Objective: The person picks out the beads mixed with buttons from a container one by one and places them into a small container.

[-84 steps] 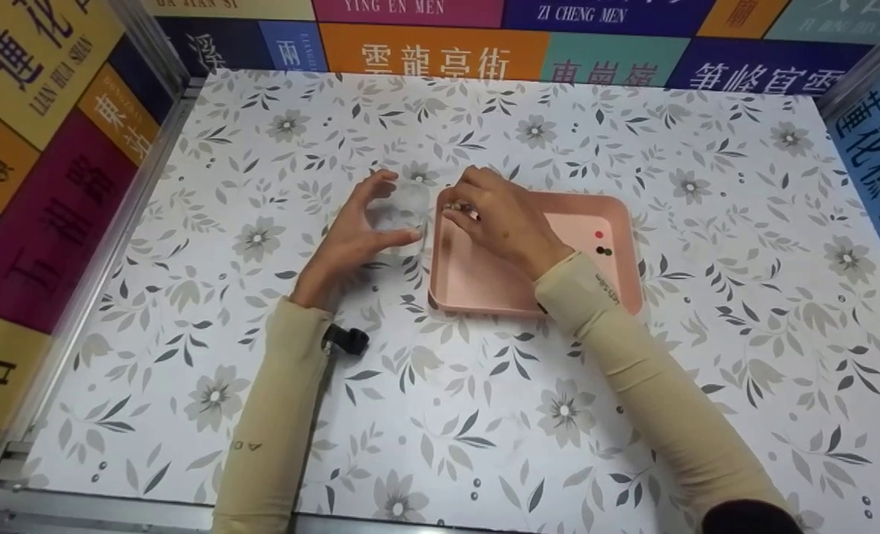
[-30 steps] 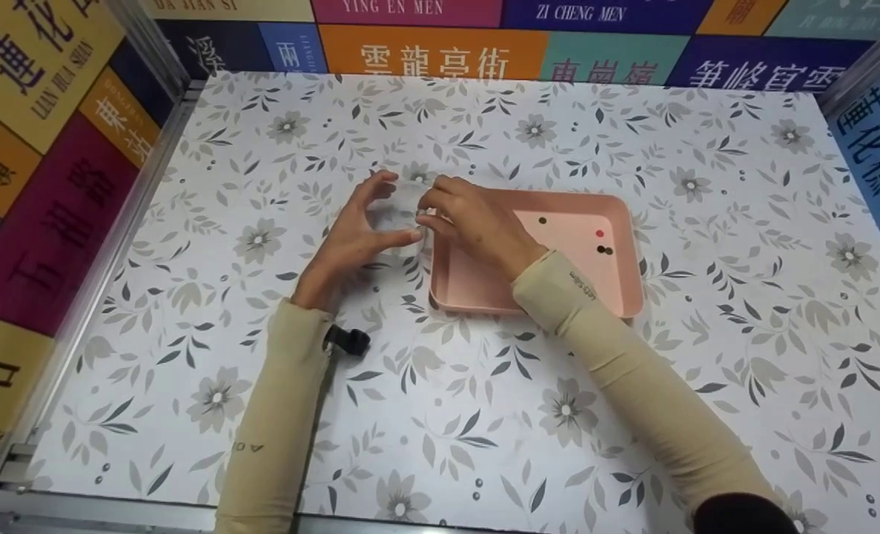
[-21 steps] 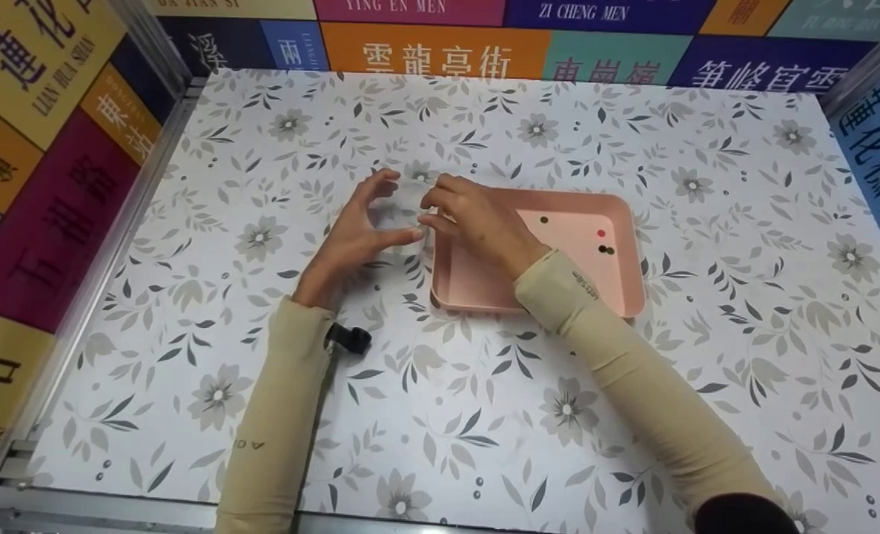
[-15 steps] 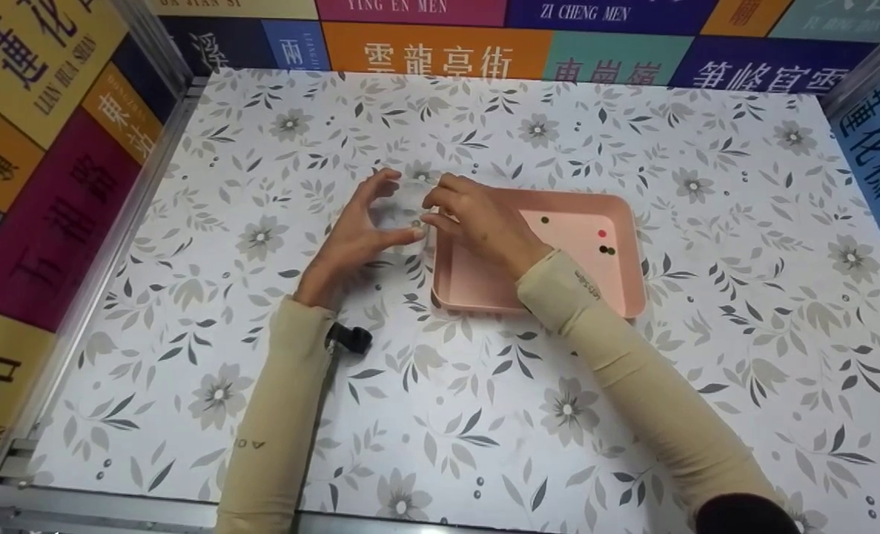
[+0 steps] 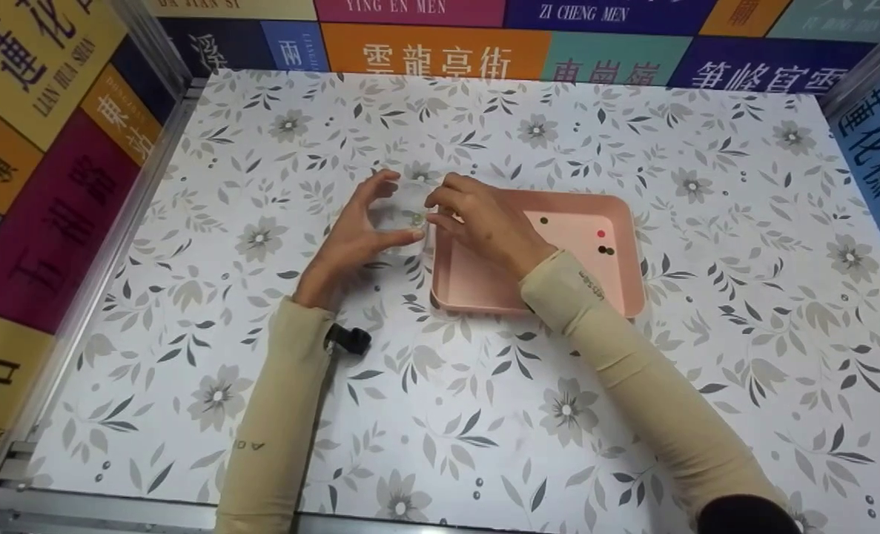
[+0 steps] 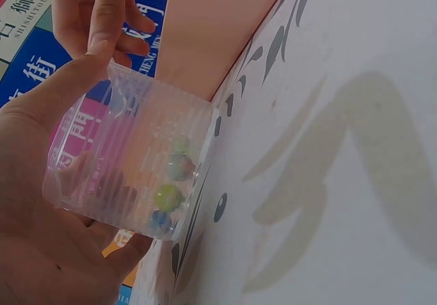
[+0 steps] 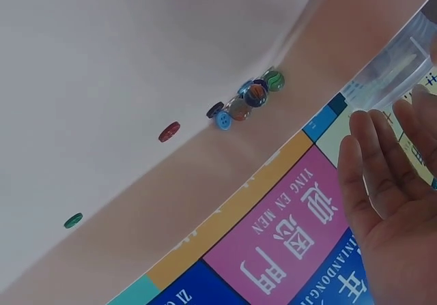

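My left hand (image 5: 351, 233) grips a clear plastic box (image 6: 136, 148), thumb on one side and fingers on the other. Several marbles lie in its lower part, among them a yellow-green marble (image 6: 168, 197) and a blue marble (image 6: 160, 221). At the box's mouth, over the left wall of the pink tray (image 5: 484, 289), is my right hand (image 5: 484, 222). Its thumb and fingers stand apart, with nothing visible between them. In the right wrist view, a dark-and-orange marble (image 7: 256, 95) and a green-swirled marble (image 7: 274, 81) lie clustered in the tray with a blue button (image 7: 223, 119).
A red button (image 7: 169, 132) and a green button (image 7: 73, 220) lie apart in the tray. The tray stands directly right of the box on a floral tabletop (image 5: 484, 423). Coloured panels with lettering (image 5: 432, 55) border the table.
My right hand has moved left from inside the tray to the box's mouth. A small pale thing between its fingertips is gone, and a greenish marble now shows in the box. My left hand stays put.
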Demonstrator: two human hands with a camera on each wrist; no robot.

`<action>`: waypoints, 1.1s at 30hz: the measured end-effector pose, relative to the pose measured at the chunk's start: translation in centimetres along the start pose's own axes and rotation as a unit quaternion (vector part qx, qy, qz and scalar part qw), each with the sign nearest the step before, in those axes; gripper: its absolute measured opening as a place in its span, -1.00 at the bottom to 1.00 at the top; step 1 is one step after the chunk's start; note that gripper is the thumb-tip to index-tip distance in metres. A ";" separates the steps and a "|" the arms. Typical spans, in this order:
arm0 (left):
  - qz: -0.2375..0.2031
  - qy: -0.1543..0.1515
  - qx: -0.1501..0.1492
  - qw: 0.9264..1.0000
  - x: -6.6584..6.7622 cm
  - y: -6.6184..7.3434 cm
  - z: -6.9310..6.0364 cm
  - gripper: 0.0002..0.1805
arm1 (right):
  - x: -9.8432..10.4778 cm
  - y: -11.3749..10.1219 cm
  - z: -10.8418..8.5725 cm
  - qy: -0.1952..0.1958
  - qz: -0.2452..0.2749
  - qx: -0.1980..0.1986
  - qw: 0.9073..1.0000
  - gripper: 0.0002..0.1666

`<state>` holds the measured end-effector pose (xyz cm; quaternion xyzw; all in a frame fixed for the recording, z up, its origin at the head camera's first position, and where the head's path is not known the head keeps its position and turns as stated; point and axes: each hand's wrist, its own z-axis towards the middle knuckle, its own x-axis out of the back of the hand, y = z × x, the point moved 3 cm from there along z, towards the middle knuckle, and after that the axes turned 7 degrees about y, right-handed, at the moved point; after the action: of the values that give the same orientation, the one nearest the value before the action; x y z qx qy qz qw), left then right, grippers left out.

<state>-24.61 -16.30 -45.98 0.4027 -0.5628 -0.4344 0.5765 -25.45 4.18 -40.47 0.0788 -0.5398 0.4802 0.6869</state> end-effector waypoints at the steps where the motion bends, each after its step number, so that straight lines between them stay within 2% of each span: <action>1: -0.001 0.000 0.001 1.000 0.0 0.0 0.0 0.03 | 0.0 0.1 -0.1 0.001 0.002 -0.001 1.000 -0.77; 6: -0.010 0.001 0.011 1.000 0.0 0.0 -0.1 0.04 | 0.2 0.4 -0.3 -0.006 0.002 -0.004 1.000 -0.75; 17: -0.021 -0.001 0.022 1.000 -0.1 0.1 0.0 0.05 | 0.6 1.3 -0.6 -0.023 0.006 -0.045 0.999 -0.77; 26: -0.007 0.000 -0.001 1.000 -0.1 0.2 -0.2 0.03 | 1.1 1.5 -0.6 -0.012 -0.022 -0.054 0.998 -0.83; 33: -0.008 -0.002 -0.002 1.000 -0.2 0.1 -0.1 0.03 | 1.6 2.1 -0.6 -0.016 -0.026 -0.098 0.995 -0.80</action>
<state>-24.47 -16.10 -45.94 0.4054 -0.5597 -0.4405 0.5730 -26.69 6.58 -40.23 0.0326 -0.5932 0.4054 0.6948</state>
